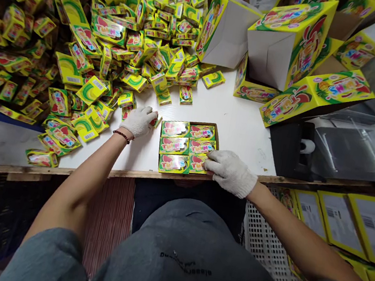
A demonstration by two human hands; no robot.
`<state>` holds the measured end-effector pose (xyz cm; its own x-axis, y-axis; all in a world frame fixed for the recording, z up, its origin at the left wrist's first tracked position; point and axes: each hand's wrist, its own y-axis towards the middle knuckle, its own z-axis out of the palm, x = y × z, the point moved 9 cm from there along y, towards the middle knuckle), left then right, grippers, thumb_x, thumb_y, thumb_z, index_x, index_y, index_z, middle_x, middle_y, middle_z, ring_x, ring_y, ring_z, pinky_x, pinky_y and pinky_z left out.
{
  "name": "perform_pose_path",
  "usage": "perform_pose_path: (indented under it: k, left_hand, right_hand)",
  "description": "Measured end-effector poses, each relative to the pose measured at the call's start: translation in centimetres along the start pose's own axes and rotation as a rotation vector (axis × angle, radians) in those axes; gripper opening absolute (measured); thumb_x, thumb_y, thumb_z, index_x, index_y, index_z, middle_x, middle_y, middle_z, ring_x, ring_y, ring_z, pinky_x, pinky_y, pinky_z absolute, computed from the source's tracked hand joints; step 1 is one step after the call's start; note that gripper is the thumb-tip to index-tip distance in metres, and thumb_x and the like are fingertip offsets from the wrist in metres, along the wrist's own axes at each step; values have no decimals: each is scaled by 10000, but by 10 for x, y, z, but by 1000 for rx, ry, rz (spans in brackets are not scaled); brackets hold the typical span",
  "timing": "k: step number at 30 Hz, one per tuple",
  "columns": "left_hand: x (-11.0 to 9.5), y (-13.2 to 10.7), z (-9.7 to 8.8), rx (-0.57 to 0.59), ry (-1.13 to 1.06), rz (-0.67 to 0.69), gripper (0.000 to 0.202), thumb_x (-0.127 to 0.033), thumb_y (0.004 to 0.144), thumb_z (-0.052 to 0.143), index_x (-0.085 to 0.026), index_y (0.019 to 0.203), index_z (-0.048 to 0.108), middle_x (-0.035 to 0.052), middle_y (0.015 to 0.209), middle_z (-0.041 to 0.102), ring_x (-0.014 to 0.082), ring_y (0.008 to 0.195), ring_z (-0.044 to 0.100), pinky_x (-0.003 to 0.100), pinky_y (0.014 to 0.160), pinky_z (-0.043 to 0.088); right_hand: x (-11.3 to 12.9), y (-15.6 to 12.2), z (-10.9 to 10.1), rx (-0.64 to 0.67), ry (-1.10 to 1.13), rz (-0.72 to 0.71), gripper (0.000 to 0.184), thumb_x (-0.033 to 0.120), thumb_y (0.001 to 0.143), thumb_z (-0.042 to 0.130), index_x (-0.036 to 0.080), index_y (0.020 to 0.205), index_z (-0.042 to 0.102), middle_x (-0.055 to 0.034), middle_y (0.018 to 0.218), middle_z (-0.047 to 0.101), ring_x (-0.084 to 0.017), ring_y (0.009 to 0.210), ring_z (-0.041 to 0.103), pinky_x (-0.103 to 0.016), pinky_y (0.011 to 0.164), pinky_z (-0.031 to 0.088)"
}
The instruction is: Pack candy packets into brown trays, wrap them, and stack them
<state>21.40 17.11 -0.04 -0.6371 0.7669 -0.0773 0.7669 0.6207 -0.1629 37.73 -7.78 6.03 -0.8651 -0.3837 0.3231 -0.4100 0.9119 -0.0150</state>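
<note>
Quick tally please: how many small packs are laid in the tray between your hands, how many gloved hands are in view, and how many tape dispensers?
Small packs in the tray: 6, in two columns of three, e.g. the top-left pack
Gloved hands: 2, left hand at the loose pile, right hand on the bottom-right pack
Tape dispenser: 1
Total: 9

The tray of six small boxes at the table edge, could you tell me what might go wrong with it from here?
The tray sits right at the table edge, so pressure from the right hand could tip it off. The loose pile leans close to the left hand and may slide over the work area. The small box at that hand's fingers looks barely gripped and might drop.
</note>
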Motion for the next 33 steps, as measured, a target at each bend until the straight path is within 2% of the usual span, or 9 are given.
perform_pose_path:
  k: [5,9,12,15,19,23,27,30,33]
  left_hand:
    - [13,-11,-14,-71,-33,-160,192,-237,847,656,-187,1030,690,143,1033,671,320,1002,557,450,891,406]
    - [2,-30,-54,-344,-239,-188,293,-334,827,727,-197,1075,651,113,1018,656,286,1001,581,423,885,470]
    - [-36,-45,-84,-488,-325,-52,446,-323,812,737,-194,1222,617,107,1096,646,268,1050,593,410,909,513]
    - [-96,-52,-99,-476,-345,183,468,-267,801,717,-201,1254,620,103,1132,631,264,1062,602,423,918,537]
    - [-139,-55,-104,-598,-531,236,532,-296,849,711,-172,1347,571,119,1151,615,268,1100,609,444,965,536]
    - [-135,-45,-75,-610,-1056,-50,778,-458,889,751,-200,1524,381,74,1114,610,186,915,644,327,799,564]
    - [-131,-33,-56,-468,-1221,-117,618,-553,949,665,-194,1421,492,58,1032,639,179,857,640,325,769,552]
    - [-80,-37,-59,-556,-1005,-186,458,-558,1004,554,-188,1272,585,84,1077,649,228,1011,635,396,902,539]
    - [4,-47,-50,-643,-666,-440,321,-411,850,771,-206,1041,616,74,1021,601,278,1102,575,483,1038,480]
  right_hand:
    - [3,-5,2,-21,75,-23,212,96,825,593,208,953,718,-86,1007,703,-219,910,608,-333,763,397]
    - [-2,0,2,-39,169,-28,116,165,900,599,206,921,705,-76,950,721,-217,875,648,-358,793,458]
    - [-21,17,-18,-242,409,135,148,295,966,568,222,1011,688,-66,919,700,-223,841,654,-377,786,518]
    - [-46,35,-37,-500,782,336,436,463,937,627,234,1303,566,-91,1131,680,-233,916,675,-397,804,577]
    - [-48,63,-35,-524,1153,345,800,604,765,790,215,1357,420,-83,1080,649,-238,929,682,-392,793,609]
    - [-35,61,-23,-545,1263,329,659,547,713,842,248,1161,461,-68,1059,659,-229,978,696,-387,844,622]
    - [-38,46,-32,-616,1091,391,404,485,821,753,248,1068,540,-47,991,710,-208,895,703,-374,820,623]
    - [-53,39,-53,-548,843,386,255,399,911,629,222,1092,655,-61,1018,748,-219,937,702,-386,875,604]
    - [-71,39,-52,-297,648,377,252,258,905,568,202,1076,745,-63,1056,777,-233,977,701,-394,916,584]
